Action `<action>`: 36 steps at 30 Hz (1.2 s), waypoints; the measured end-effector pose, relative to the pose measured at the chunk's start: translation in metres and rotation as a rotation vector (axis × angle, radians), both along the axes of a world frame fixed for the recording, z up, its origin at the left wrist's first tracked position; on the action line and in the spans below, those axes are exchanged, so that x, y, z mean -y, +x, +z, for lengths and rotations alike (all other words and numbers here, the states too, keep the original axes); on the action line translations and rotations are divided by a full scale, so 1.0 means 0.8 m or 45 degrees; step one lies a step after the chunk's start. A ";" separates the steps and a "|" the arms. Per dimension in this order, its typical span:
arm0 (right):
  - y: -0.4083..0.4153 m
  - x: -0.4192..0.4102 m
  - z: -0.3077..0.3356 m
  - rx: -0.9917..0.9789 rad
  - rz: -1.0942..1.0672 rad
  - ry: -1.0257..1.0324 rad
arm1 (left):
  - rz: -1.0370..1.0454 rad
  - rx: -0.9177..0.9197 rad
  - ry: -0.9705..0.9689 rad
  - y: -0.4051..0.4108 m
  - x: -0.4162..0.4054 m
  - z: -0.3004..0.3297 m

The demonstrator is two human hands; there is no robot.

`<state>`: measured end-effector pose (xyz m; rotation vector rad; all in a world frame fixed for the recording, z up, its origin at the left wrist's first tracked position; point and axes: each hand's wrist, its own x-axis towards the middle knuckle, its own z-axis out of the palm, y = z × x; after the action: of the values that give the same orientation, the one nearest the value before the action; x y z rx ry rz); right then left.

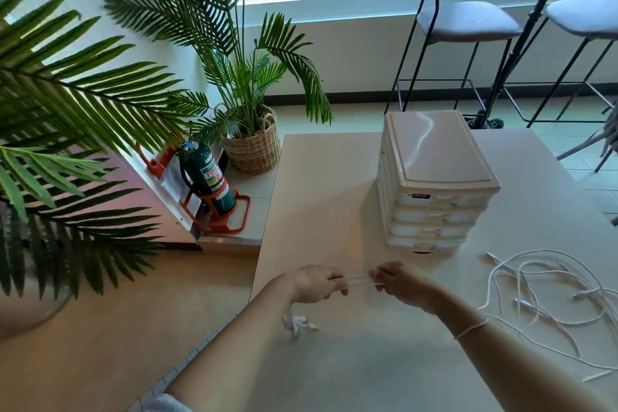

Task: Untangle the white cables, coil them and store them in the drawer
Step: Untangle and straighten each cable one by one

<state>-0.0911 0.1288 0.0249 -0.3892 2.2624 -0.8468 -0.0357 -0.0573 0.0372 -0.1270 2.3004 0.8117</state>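
Both hands, left hand [317, 284] and right hand [398, 281], pinch one white cable [359, 279] taut between them.
Better to wind even loops, clear of the tangled cables [548, 294].

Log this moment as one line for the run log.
hands: left and right stretch one cable | tangle: on table, right | drawers: closed | stored: none seen
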 end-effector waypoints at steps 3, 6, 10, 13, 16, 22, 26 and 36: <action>0.004 -0.005 -0.016 -0.004 -0.065 -0.005 | 0.008 0.118 -0.041 0.011 0.022 -0.006; 0.006 -0.010 -0.028 0.045 -0.105 0.015 | -0.014 0.228 -0.209 0.021 0.049 -0.003; 0.017 0.006 -0.030 0.032 0.019 0.077 | -0.054 0.250 -0.480 0.032 0.076 -0.009; 0.028 0.025 -0.031 0.020 0.139 0.119 | -0.213 0.256 -0.685 0.041 0.084 -0.033; 0.033 0.035 -0.030 -0.037 0.286 0.220 | -0.266 0.211 -0.848 0.048 0.083 -0.057; 0.031 0.035 -0.039 -0.014 0.259 0.257 | -0.241 0.019 -0.844 0.045 0.044 -0.067; 0.033 0.038 -0.047 -0.032 0.246 0.283 | -0.009 -0.104 -0.150 0.030 -0.009 -0.064; 0.027 0.014 -0.022 0.371 0.251 0.165 | 0.109 -0.187 0.018 0.033 -0.026 -0.072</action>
<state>-0.0691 0.1175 0.0075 -0.3941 1.9599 -0.6088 -0.0089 -0.0369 -0.0204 -0.1659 2.4406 0.9072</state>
